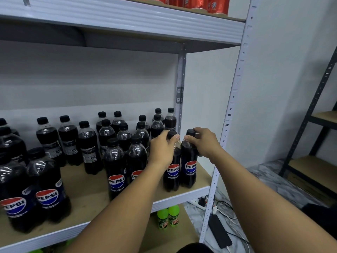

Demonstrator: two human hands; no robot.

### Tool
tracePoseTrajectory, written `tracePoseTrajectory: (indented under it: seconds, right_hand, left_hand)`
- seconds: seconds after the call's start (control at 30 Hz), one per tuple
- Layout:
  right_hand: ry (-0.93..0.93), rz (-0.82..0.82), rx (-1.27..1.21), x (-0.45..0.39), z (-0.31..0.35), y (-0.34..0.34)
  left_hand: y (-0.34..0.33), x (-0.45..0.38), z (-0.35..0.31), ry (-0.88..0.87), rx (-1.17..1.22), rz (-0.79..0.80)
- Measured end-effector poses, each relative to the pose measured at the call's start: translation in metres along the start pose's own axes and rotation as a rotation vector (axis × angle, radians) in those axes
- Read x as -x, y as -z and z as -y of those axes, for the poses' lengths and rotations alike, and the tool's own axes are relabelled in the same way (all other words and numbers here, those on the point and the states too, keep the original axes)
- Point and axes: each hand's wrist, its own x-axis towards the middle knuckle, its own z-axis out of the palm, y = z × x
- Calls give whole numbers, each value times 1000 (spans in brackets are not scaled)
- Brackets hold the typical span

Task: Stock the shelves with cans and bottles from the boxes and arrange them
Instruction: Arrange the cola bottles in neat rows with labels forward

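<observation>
Two hands grip; left hand (162,147) on left bottle (172,172); right hand (204,141) on right bottle (189,167).

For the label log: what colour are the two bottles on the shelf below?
Bright green bottles, seen in the head view, under the Pepsi shelf.

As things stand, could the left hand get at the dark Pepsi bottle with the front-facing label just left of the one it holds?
Probably yes. The left hand grips a black-capped Pepsi bottle; the labelled neighbour stands right beside its wrist, with nothing between, though the hand must let go first.
</observation>
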Motion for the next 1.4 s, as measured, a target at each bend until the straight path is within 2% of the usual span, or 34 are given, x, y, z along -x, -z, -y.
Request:
tracePoseTrajectory:
  seconds: [0.63,0.8,0.9,1.0,1.1,1.23,1.4]
  right_hand:
    - [45,-16,104,6,4,8]
    - [136,-94,208,-1,27,12]
    - [208,-125,192,-12,51,4]
    - [261,-81,175,-30,75,-18]
    - [278,-23,154,-48,95,-49]
    - [237,72,145,-71,110,-87]
    - [237,160,355,-90,113,-118]
  left_hand:
    - [7,2,-14,66,-24,49]
    - [35,-11,-44,-3,-60,47]
    - [72,-29,-57,-38,-109,-12]
    - [116,-53,-52,9,-183,-84]
    - [153,-75,-30,129,-313,-118]
    - [176,-91,1,219,-470,-35]
    - [170,-103,27,154,-480,72]
